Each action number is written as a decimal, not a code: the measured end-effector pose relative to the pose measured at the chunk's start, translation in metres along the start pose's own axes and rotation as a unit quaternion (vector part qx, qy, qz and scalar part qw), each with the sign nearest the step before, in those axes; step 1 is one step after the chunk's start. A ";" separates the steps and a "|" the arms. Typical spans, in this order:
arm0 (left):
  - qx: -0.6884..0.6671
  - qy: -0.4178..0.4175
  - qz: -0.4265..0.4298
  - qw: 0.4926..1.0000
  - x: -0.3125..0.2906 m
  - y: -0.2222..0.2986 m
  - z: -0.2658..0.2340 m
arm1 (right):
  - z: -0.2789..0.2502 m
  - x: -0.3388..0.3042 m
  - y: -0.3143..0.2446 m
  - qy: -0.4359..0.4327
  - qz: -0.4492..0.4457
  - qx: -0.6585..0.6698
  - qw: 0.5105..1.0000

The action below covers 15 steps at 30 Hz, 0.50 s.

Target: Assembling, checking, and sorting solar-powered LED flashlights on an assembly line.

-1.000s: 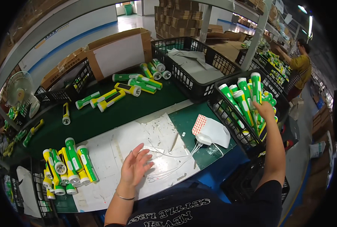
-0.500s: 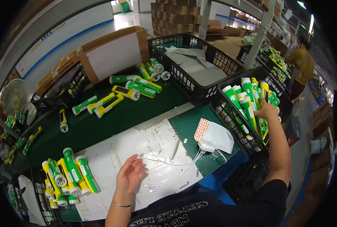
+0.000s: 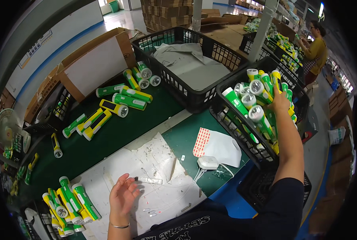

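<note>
My right hand point(image 3: 281, 103) reaches into a black crate point(image 3: 242, 134) on the right, its fingers closed round a yellow flashlight point(image 3: 276, 78) with a dark panel. Packed about it are several green, white and yellow flashlights point(image 3: 257, 116), some with lenses facing up. My left hand point(image 3: 123, 196), a bracelet at its wrist, hovers palm up over a worn white sheet point(image 3: 146, 160). Its fingers are loosely curled and apart, with nothing in them. Close to its fingertips lies a small clear strip point(image 3: 150, 181). A pile of flashlights point(image 3: 72, 202) lies left of that hand.
A white charger point(image 3: 207, 162) with several cables lies beside a white pouch point(image 3: 226, 150). More flashlights point(image 3: 94, 124) are scattered on the green surface point(image 3: 146, 120). A black crate point(image 3: 204, 94) lined with grey sheets stands behind. Farther right, a person point(image 3: 316, 52) stands by flashlight-filled crates.
The view has shifted. Several flashlights in the right crate now show their lenses, where bodies showed before. My right hand stays in that crate; my left remains over the sheet.
</note>
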<state>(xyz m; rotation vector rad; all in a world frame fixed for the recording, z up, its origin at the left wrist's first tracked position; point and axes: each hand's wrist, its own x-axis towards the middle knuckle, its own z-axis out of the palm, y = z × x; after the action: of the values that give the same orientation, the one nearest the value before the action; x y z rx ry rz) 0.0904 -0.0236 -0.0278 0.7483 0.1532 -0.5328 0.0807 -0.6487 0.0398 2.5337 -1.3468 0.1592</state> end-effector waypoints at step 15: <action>0.042 0.029 -0.002 0.999 0.002 -0.003 0.001 | -0.040 0.021 0.033 -0.056 -0.097 0.022 0.993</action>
<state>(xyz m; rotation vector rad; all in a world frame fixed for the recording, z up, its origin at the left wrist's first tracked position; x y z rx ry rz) 0.0910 -0.0271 -0.0296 0.8463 0.1879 -0.5244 0.0664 -0.6712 0.0891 2.7285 -1.1365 0.0089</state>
